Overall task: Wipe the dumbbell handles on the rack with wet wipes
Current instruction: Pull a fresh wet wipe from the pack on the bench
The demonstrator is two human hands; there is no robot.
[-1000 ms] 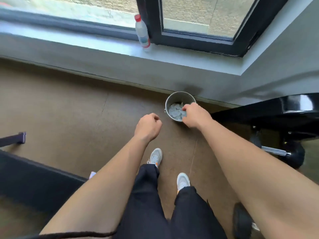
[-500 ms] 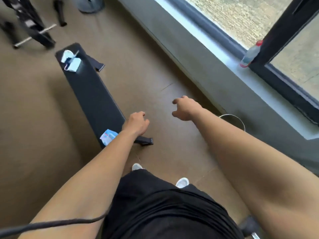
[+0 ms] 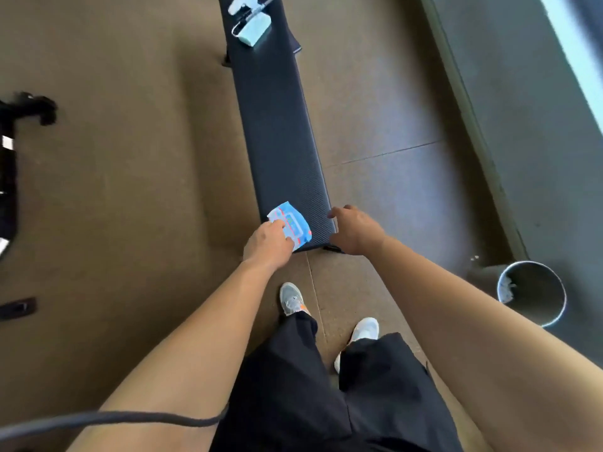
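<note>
Standing at the near end of a long black counter (image 3: 280, 138), the person has both bare arms stretched out and down over it. Left hand (image 3: 268, 245) sits right on the wipes pack (image 3: 291, 225), a small blue and white packet lying at the counter's near left corner; the fingers (image 3: 277, 227) are curled onto the pack's near edge, touching it, but whether they've actually got a pinch on it I can't tell from this angle. Right hand (image 3: 355, 230) hovers just beside the pack, over the counter's near right corner, fingers loosely spread and holding nothing. Way up at the far end of the counter there's a pale mint box (image 3: 256, 29) with a white cable looped next to it, plus some white gadget that's cut off by the top of the frame. Off to the right on the brown floor (image 3: 130, 190), near the grey wall base, stands a round metal bin (image 3: 535, 296) with a bit of crumpled white stuff inside against its left wall. Between the arms you see black trousers (image 3: 326, 386) and two light sneakers, the left one (image 3: 291, 299) a step ahead of the right. Some black gym gear (image 3: 19, 132) pokes in on the left edge, too cropped to say what it is. A dark cord (image 3: 107, 419) runs across the bottom left corner.
</note>
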